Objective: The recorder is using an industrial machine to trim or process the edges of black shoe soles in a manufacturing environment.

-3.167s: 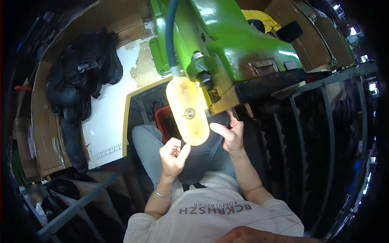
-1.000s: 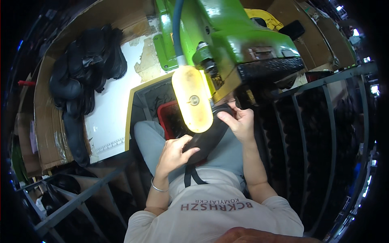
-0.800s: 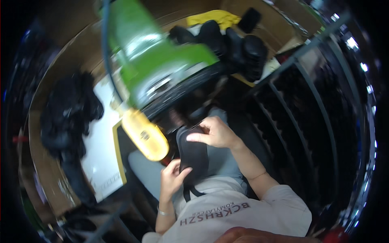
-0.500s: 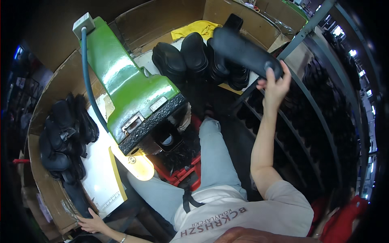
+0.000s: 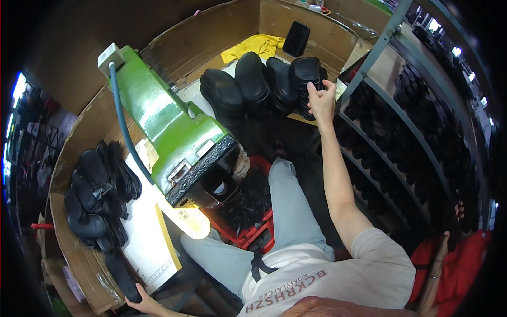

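Observation:
At the far right of the worktable, my right hand [image 5: 322, 100] is beside a stack of black shoe soles [image 5: 306, 71]. Its fingers are apart and nothing shows in them. More black soles [image 5: 252, 76] stand in stacks to the left of it. At the lower left, my left hand [image 5: 143, 302] has thumb and fingers around the near end of a long black shoe sole [image 5: 121, 274]. That sole lies along the table's left side, below a heap of black soles [image 5: 95, 195]. Part of the left hand's grip is hard to see.
A green machine [image 5: 174, 127] with a blue cable and a lit yellowish lamp [image 5: 193, 222] rises mid-left. Cardboard walls [image 5: 211, 31] edge the table. A yellow cloth [image 5: 251, 47] lies at the back. A red crate [image 5: 264, 216] sits between my legs. Metal racks [image 5: 401, 127] and a person in red [image 5: 465, 269] are right.
The black sole that my right hand held is out of it, and the hand has moved left to the far-right stack. My left hand stays at the long sole's end while the view has shifted.

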